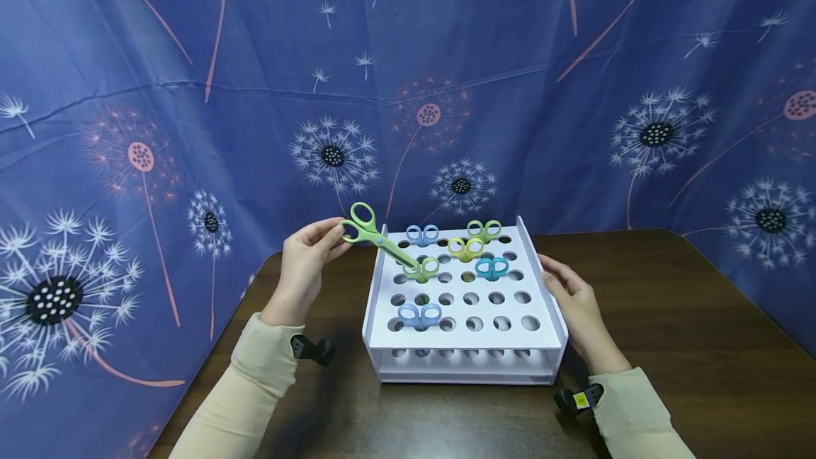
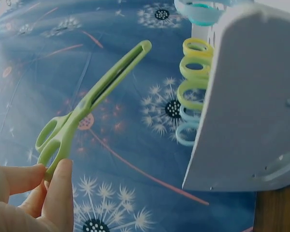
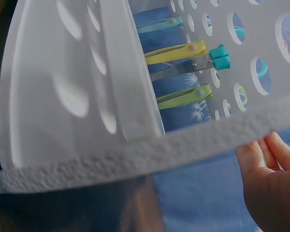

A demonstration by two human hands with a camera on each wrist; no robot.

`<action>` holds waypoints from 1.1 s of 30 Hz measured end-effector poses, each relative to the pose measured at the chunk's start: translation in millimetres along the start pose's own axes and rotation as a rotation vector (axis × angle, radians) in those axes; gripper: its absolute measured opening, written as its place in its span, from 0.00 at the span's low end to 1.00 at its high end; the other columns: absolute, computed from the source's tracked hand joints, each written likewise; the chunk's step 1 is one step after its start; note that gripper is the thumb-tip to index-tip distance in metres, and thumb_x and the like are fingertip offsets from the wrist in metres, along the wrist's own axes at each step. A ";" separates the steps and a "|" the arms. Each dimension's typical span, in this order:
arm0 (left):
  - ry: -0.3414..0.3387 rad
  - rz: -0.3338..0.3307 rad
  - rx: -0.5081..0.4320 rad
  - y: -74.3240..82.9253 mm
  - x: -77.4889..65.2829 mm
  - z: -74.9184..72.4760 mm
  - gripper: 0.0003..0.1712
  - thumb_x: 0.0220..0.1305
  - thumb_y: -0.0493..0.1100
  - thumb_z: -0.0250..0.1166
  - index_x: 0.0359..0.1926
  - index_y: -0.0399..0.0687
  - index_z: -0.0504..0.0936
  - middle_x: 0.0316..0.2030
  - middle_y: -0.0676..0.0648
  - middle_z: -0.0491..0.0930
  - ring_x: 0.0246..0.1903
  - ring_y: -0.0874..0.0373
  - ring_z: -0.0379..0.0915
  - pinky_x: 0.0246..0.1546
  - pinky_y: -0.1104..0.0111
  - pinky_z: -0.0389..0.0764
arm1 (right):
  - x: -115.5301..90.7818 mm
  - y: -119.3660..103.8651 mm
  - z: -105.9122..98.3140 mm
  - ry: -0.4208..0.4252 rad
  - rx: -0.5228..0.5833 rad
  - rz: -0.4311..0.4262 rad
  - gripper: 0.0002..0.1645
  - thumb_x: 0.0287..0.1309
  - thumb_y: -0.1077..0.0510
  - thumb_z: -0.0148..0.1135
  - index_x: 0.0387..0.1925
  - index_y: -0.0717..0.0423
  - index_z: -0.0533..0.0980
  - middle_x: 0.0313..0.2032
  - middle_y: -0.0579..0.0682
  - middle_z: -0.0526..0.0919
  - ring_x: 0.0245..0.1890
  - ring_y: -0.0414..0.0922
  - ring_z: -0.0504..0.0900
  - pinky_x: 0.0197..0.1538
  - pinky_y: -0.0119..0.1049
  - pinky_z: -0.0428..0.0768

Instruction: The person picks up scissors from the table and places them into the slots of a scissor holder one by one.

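Note:
My left hand point(image 1: 302, 268) pinches one handle loop of light green scissors point(image 1: 397, 252) between thumb and fingertips. Their closed blades slant down to the right, overlapping the left part of a white holed rack point(image 1: 459, 341) in the head view. The left wrist view shows the scissors point(image 2: 87, 104) beside the rack with air around them. Against the rack's right side panel point(image 1: 542, 282) rest the fingers of my right hand point(image 1: 576, 310). Several scissors stand in the rack with handles up: blue ones point(image 1: 419, 314), teal ones point(image 1: 491, 268), yellow ones point(image 1: 465, 248) and green ones point(image 1: 484, 231).
The rack stands on a dark brown wooden table point(image 1: 644, 289). Behind it hangs a blue cloth point(image 1: 542, 140) with dandelion prints. Under the top plate, scissor blades hang through the holes, among them yellow blades point(image 3: 176, 52).

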State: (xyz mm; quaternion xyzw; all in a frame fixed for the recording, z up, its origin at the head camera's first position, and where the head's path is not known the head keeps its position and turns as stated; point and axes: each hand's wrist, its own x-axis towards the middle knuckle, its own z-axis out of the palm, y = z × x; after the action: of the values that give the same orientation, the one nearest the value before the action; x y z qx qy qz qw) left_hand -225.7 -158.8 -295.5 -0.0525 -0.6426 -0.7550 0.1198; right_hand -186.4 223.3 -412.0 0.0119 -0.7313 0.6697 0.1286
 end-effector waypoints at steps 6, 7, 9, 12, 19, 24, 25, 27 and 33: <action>-0.030 0.015 -0.014 0.4 -3.3 12.4 0.19 0.64 0.29 0.60 0.54 0.21 0.74 0.30 0.56 0.84 0.31 0.64 0.82 0.39 0.69 0.83 | -0.4 0.7 -0.4 -0.002 0.043 -0.004 0.31 0.70 0.50 0.52 0.68 0.61 0.64 0.45 0.29 0.78 0.40 0.29 0.79 0.38 0.23 0.79; -0.032 0.017 -0.017 0.1 -3.7 14.6 0.18 0.64 0.29 0.60 0.53 0.21 0.74 0.30 0.56 0.84 0.31 0.64 0.82 0.39 0.68 0.83 | -0.6 0.8 -0.5 -0.004 0.047 -0.005 0.31 0.70 0.50 0.52 0.68 0.61 0.64 0.45 0.29 0.79 0.40 0.29 0.79 0.38 0.24 0.79; -0.040 0.017 -0.017 -0.8 -4.2 19.7 0.17 0.64 0.29 0.61 0.52 0.22 0.75 0.30 0.55 0.84 0.31 0.63 0.82 0.39 0.68 0.83 | -0.9 1.2 -1.4 -0.006 0.054 -0.003 0.31 0.70 0.50 0.52 0.68 0.61 0.64 0.45 0.30 0.79 0.39 0.29 0.79 0.38 0.24 0.80; -0.051 0.017 -0.020 -2.8 -3.4 29.0 0.17 0.63 0.29 0.61 0.51 0.22 0.76 0.30 0.55 0.84 0.31 0.64 0.82 0.39 0.68 0.83 | -0.8 1.0 -3.2 -0.007 0.046 -0.001 0.31 0.70 0.49 0.52 0.68 0.60 0.64 0.45 0.29 0.79 0.39 0.29 0.79 0.37 0.24 0.80; -0.070 0.003 -0.007 -7.2 -2.7 49.0 0.15 0.63 0.30 0.62 0.49 0.25 0.78 0.30 0.53 0.83 0.30 0.64 0.81 0.39 0.68 0.83 | -0.3 0.7 -2.6 -0.011 0.046 0.000 0.31 0.70 0.49 0.51 0.68 0.60 0.64 0.44 0.29 0.79 0.38 0.29 0.79 0.37 0.24 0.80; -0.103 -0.001 0.000 -11.6 -4.5 57.9 0.14 0.63 0.30 0.63 0.49 0.26 0.79 0.31 0.50 0.83 0.32 0.63 0.80 0.41 0.66 0.83 | -1.1 1.9 -1.8 -0.009 0.056 0.004 0.31 0.70 0.50 0.52 0.68 0.60 0.64 0.44 0.29 0.79 0.38 0.29 0.79 0.37 0.24 0.80; -0.107 -0.001 0.001 -12.4 -4.9 59.2 0.14 0.62 0.29 0.63 0.49 0.26 0.79 0.31 0.50 0.83 0.32 0.63 0.80 0.41 0.65 0.83 | -1.2 2.1 -1.6 -0.008 0.055 0.006 0.31 0.70 0.50 0.52 0.68 0.60 0.64 0.44 0.29 0.79 0.38 0.29 0.79 0.37 0.24 0.80; -0.107 -0.009 0.011 -13.7 -5.9 61.1 0.14 0.62 0.30 0.63 0.49 0.27 0.80 0.32 0.51 0.83 0.33 0.63 0.80 0.42 0.66 0.83 | -1.2 1.9 -1.3 -0.009 0.054 0.006 0.31 0.70 0.49 0.52 0.68 0.60 0.65 0.45 0.29 0.79 0.39 0.29 0.79 0.37 0.24 0.79; -0.102 -0.024 0.014 -18.2 -6.8 64.7 0.14 0.63 0.31 0.63 0.49 0.28 0.80 0.33 0.49 0.83 0.33 0.63 0.80 0.42 0.66 0.83 | -0.6 1.7 -0.8 -0.008 0.047 -0.001 0.30 0.71 0.50 0.51 0.68 0.60 0.65 0.46 0.29 0.78 0.39 0.29 0.79 0.38 0.24 0.80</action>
State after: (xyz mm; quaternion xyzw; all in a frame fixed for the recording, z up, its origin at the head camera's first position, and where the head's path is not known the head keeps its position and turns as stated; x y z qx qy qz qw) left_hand -228.5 -91.9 -303.7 -0.0823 -0.6538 -0.7481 0.0782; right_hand -186.0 224.2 -413.7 0.0178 -0.7158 0.6866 0.1259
